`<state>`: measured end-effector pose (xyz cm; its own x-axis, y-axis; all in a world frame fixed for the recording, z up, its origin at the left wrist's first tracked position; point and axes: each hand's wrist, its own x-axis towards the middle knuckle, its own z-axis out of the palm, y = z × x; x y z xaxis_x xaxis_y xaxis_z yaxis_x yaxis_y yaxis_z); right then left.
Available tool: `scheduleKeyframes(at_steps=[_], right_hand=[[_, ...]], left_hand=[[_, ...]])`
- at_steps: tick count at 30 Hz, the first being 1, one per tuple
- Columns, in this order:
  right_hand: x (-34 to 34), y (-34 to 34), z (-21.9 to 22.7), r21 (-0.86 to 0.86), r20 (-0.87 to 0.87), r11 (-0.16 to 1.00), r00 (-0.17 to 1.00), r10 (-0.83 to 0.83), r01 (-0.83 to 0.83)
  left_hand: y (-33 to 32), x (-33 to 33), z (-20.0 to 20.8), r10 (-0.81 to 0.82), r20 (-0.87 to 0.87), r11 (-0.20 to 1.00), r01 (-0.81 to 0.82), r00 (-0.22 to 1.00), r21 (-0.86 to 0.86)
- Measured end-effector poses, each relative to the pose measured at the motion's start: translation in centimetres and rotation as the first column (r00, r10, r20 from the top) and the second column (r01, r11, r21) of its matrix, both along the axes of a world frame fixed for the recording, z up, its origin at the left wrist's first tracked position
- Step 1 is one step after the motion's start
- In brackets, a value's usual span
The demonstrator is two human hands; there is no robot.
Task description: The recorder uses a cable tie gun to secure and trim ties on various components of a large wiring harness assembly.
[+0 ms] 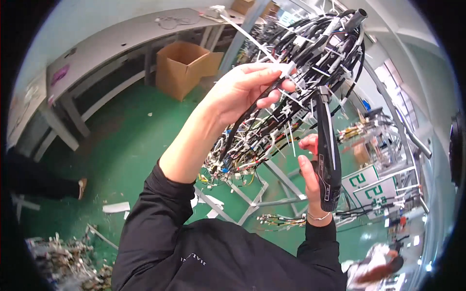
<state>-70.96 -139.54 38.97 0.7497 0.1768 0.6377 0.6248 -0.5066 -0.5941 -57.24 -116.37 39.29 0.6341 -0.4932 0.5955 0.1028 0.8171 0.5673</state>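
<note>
- Black sleeves (213,252) come from the lower edge.
- Left hand (242,89) is closed on a black cable of the wire harness bundle (291,97), raised at upper centre.
- Right hand (310,174) grips a black tie gun (327,145), touching the bundle.
- Cardboard box (182,65) stands on green floor (126,140).

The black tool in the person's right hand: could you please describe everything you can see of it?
The black tool is long and slim, apparently plastic, with a glossy curved body and a pale stripe down its side. It stands nearly upright, nose up against the wire bundle among the white cable ties. The right hand grips its lower half; the left hand holds the wires beside it.
</note>
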Motion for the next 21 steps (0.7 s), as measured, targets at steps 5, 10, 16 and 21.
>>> scheduleKeyframes(at_steps=[5, 10, 16, 21], right_hand=[[0.4, 3.2, 0.8, 0.018, 0.046, 0.999, 0.998, -0.048, 0.047], [-0.1, 9.0, -0.5, 0.356, -0.180, 0.931, 0.984, -0.019, 0.083], [1.2, 11.1, -5.9, 0.333, -0.209, 0.918, 0.966, -0.150, 0.214], [2.7, 9.4, -7.0, 0.170, 0.201, 0.972, 0.960, -0.196, 0.163]], left_hand=[[1.1, -0.9, 0.5, 0.120, -0.038, 0.987, -0.116, 0.992, 0.111], [0.9, -1.4, 0.7, 0.261, -0.150, 0.954, -0.231, 0.954, 0.194], [0.4, -2.0, 1.0, 0.386, -0.226, 0.919, -0.353, 0.894, 0.176], [0.5, -2.3, 1.6, 0.469, -0.202, 0.879, -0.433, 0.860, 0.198]])
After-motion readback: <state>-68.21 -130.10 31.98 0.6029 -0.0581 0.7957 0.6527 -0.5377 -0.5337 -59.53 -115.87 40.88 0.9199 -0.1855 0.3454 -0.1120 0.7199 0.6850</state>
